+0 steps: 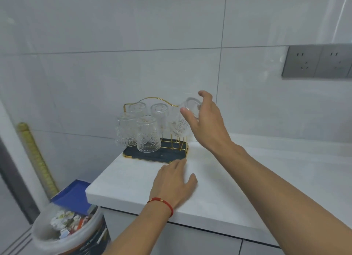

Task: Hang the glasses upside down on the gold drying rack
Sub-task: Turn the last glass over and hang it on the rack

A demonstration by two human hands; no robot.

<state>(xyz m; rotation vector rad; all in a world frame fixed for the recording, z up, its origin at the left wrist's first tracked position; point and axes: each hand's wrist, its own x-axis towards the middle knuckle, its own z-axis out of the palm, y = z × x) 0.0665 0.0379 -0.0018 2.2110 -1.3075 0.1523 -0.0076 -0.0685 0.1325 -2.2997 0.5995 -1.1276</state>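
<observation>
The gold drying rack [146, 99] stands on a dark tray [167, 155] at the back left of the white counter [219, 188]. Several clear embossed glasses hang upside down on it, the nearest one [147, 134] at the front. My right hand [205, 121] grips the base of another clear glass [182, 125], upside down and tilted, over the rack's right end. I cannot tell whether it sits on a prong. My left hand [171, 184], a red string on its wrist, lies flat on the counter, fingers spread, fingertips near the tray's front edge.
Grey tiled wall behind the rack. A row of grey wall sockets [316, 62] at the upper right. Left of the counter, below its edge, stands a lined waste bin [66, 232] full of rubbish, with a blue box [74, 193] behind it.
</observation>
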